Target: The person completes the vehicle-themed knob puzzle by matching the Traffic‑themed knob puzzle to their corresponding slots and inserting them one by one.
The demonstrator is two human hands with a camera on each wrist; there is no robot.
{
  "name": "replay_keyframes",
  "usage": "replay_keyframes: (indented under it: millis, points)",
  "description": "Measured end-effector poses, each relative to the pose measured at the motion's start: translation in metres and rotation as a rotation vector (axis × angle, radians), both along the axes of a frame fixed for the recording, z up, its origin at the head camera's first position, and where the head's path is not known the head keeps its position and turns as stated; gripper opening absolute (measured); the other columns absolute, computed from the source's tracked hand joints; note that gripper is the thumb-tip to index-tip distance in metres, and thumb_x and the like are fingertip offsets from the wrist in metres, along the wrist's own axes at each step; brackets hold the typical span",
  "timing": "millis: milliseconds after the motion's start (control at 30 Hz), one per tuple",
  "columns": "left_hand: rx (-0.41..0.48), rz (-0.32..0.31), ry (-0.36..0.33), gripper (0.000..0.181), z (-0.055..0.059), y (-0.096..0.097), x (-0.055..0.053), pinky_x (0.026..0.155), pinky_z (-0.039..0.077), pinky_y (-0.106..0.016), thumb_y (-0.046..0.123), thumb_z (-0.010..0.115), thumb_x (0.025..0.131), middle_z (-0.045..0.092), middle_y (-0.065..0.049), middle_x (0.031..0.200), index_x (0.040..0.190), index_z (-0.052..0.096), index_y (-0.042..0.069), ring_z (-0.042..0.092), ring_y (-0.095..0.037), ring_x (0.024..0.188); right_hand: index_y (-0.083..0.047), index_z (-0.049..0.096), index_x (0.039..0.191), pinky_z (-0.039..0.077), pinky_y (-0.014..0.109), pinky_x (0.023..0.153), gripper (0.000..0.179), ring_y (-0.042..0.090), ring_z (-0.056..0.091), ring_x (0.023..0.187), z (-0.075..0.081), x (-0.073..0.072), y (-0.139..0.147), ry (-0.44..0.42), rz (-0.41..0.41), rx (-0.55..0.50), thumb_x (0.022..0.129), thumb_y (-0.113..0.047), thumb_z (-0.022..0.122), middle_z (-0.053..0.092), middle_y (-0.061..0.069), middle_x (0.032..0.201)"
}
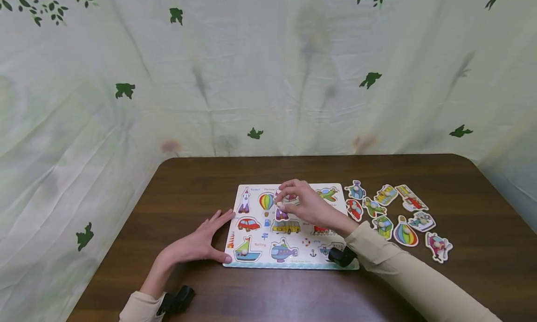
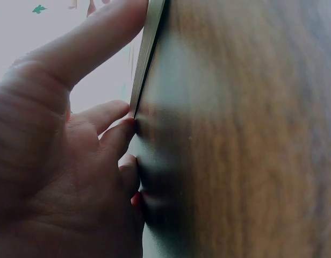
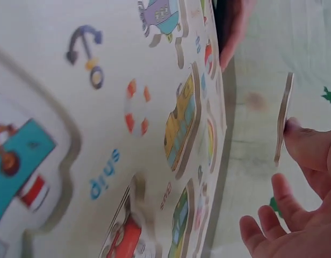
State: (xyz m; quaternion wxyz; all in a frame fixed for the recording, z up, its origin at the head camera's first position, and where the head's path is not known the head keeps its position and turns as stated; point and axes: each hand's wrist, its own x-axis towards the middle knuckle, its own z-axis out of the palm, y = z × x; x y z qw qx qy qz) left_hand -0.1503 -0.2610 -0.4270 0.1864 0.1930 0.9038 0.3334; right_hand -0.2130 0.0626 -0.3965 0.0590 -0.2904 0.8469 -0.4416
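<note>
A white wooden peg-puzzle board (image 1: 268, 263) with printed vehicles lies on the table. My right hand (image 1: 308, 203) pinches a purple-and-white rocket piece (image 1: 282, 215) by its knob above the board's upper middle. In the right wrist view that thin piece (image 3: 284, 118) stands edge-on, raised off the board, beside the thumb and fingers. My left hand (image 1: 201, 240) rests at the board's left edge, fingers spread, thumb on the near left corner. The left wrist view shows its fingertips (image 2: 125, 121) touching the board's edge. A sailboat piece (image 1: 247, 251) with a knob sits at the board's lower left.
Right of the board lie several loose knobbed pieces, among them a hot-air balloon (image 1: 405, 232), a fire truck (image 1: 412, 198) and a pink-and-white piece (image 1: 438, 247). The brown table (image 1: 201, 191) ends at a pale leaf-patterned curtain (image 1: 268, 79).
</note>
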Motion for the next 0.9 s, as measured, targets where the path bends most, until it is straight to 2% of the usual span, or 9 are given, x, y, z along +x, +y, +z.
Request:
replay_keyframes:
  millis: [267,600,900]
  points:
    - [-0.004,0.006,-0.013,0.110,-0.002,-0.001,0.000,0.113,0.002,-0.065,0.049,0.083,0.071,0.019,-0.008,0.162,0.157,0.024,0.016,-0.001,-0.037,0.148,-0.021,0.075,0.097,0.031,0.050,0.108,0.010,0.025,0.040,0.128,-0.003,-0.010,-0.016,-0.043,-0.009,0.009,0.090,-0.015,0.074,0.054,0.004,0.130]
    - [-0.007,0.007,-0.027,0.109,-0.001,-0.001,0.001,0.112,0.001,-0.065,0.048,0.083,0.072,0.019,-0.009,0.162,0.157,0.024,0.016,-0.002,-0.037,0.148,-0.021,0.076,0.097,0.033,0.052,0.106,0.011,0.026,0.040,0.128,0.002,-0.020,-0.041,-0.022,-0.025,0.007,0.089,-0.014,0.075,0.054,0.004,0.130]
    - [-0.010,0.005,-0.017,0.108,0.000,-0.001,0.000,0.111,0.002,-0.067,0.048,0.084,0.072,0.018,-0.007,0.162,0.157,0.024,0.018,-0.002,-0.039,0.148,-0.019,0.075,0.098,0.035,0.048,0.104,0.009,0.025,0.041,0.127,0.002,-0.029,-0.067,0.018,-0.018,0.001,0.090,-0.015,0.074,0.055,0.004,0.130]
